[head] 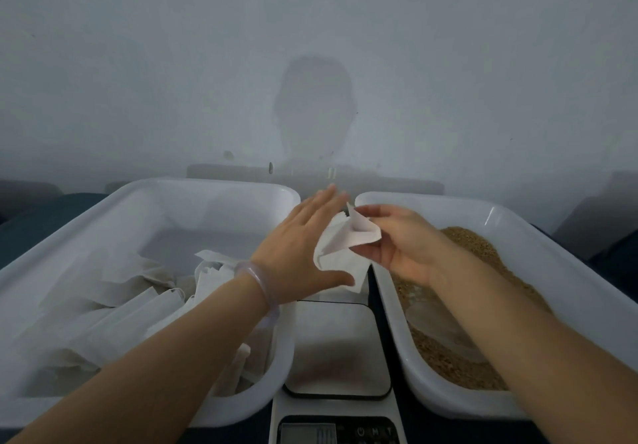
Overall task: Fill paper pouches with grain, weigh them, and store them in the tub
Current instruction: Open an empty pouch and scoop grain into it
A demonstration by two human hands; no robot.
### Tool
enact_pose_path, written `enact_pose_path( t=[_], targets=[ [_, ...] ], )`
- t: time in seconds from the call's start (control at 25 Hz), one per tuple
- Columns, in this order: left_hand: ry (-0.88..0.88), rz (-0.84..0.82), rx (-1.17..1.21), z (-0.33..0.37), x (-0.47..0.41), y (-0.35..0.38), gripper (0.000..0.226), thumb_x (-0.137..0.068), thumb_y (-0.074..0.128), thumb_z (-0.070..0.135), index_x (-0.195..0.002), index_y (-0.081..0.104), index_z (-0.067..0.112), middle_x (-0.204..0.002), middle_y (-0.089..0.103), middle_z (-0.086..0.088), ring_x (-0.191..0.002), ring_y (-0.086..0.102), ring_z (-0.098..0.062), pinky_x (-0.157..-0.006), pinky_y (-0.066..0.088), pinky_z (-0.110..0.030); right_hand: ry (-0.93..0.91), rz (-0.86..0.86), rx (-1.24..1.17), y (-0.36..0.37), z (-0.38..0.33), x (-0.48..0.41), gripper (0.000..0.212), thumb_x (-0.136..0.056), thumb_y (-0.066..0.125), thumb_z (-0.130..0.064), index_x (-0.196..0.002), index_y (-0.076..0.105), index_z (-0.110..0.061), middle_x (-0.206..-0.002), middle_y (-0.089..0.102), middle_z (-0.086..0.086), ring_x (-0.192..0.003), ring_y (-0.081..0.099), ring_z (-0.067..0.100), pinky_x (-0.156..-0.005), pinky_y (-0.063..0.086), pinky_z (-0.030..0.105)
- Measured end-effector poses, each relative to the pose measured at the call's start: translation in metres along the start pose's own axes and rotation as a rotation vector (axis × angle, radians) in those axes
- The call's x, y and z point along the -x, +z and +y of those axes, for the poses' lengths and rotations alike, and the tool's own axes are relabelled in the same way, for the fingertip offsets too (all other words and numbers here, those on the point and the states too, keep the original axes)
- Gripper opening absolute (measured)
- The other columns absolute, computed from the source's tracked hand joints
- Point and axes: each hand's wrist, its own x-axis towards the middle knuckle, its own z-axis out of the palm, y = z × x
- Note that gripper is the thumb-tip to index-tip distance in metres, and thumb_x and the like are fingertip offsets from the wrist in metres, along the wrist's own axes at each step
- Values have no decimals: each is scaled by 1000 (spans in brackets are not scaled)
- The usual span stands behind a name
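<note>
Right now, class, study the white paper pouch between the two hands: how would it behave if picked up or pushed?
Probably floppy: the paper pouch folds and droops where the right hand pinches it. Likely very light: it looks thin and empty, so a push would crumple or slide it, not tip it. Possibly tears easily, given its thin edges.

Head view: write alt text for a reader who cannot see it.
The right hand pinches a white paper pouch by its folded top, while the left hand lies against it with straight fingers. Below them a scale sits between the left tub, which holds more pouches, and the right tub, which holds brown grain.
</note>
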Motion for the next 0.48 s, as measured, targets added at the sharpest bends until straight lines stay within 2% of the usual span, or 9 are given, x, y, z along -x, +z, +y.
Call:
enact_pose_path(
  t=[0.04, 0.12, 0.2, 0.24, 0.32, 0.36, 0.4, 0.44, 0.48],
  targets=[
    [85, 45, 15, 7, -1, -1, 83, -75, 75, 38, -143, 30, 25, -153, 25, 2, -142, 21, -17, -115, 21, -30, 34, -39, -102, -4, 5, 6, 17, -94, 47, 0, -107, 58, 2, -78, 67, 12, -62, 67, 15, -53, 54, 23],
    [211, 149, 35, 14, -1, -1, 48, -83, 67, 23, -129, 54, 16, -141, 46, -4, -135, 37, -22, -110, 32, -32, 79, -102, -198, -10, 11, 10, 18, -94, 47, -3, -105, 60, 4, -73, 63, 11, -57, 63, 12, -48, 52, 18],
    [232, 168, 107, 17, 3, 1, 33, -88, 59, 13, -120, 63, 6, -129, 58, -7, -127, 49, -22, -106, 40, -33, 101, -105, -181, -11, 13, 9, 14, -93, 50, -6, -96, 62, 0, -69, 59, 7, -51, 57, 9, -43, 48, 16],
    [209, 151, 157, 17, 5, 1, 30, -90, 56, 10, -119, 63, 4, -125, 61, -5, -123, 53, -19, -104, 42, -30, 80, -77, -98, -11, 14, 8, 12, -92, 51, -5, -94, 63, -2, -70, 59, 7, -50, 56, 9, -42, 46, 17],
    [90, 154, 252, 15, 6, 1, 23, -93, 54, 9, -110, 68, 6, -110, 68, 0, -104, 61, -8, -91, 46, -19, -135, 110, 260, -15, 15, 7, 16, -92, 50, -2, -97, 64, -9, -82, 65, 6, -56, 59, 10, -46, 46, 21],
    [-7, 172, 291, 14, 5, 0, 17, -92, 56, 12, -99, 72, 10, -95, 70, 4, -88, 61, -5, -79, 46, -17, -327, 245, 458, -18, 15, 9, 22, -91, 48, -1, -97, 64, -15, -88, 66, 2, -62, 59, 9, -52, 47, 21],
    [-106, 184, 324, 11, 3, -1, 12, -90, 61, 16, -84, 71, 16, -79, 67, 7, -72, 57, -5, -68, 43, -18, -529, 309, 583, -21, 14, 12, 27, -91, 47, -2, -95, 64, -22, -90, 65, -5, -68, 59, 8, -59, 48, 18],
    [-195, 182, 345, 10, 1, -2, 16, -85, 67, 22, -69, 66, 22, -65, 61, 9, -61, 50, -5, -60, 39, -18, -684, 269, 629, -23, 12, 17, 26, -90, 48, -6, -94, 65, -25, -90, 65, -10, -76, 59, 5, -66, 48, 15],
    [-260, 171, 359, 8, 0, -1, 25, -79, 72, 27, -58, 59, 26, -55, 54, 13, -53, 44, -5, -53, 35, -16, -759, 164, 652, -24, 12, 21, 22, -88, 51, -12, -96, 65, -26, -93, 66, -13, -84, 60, 2, -73, 48, 13]
  ],
)
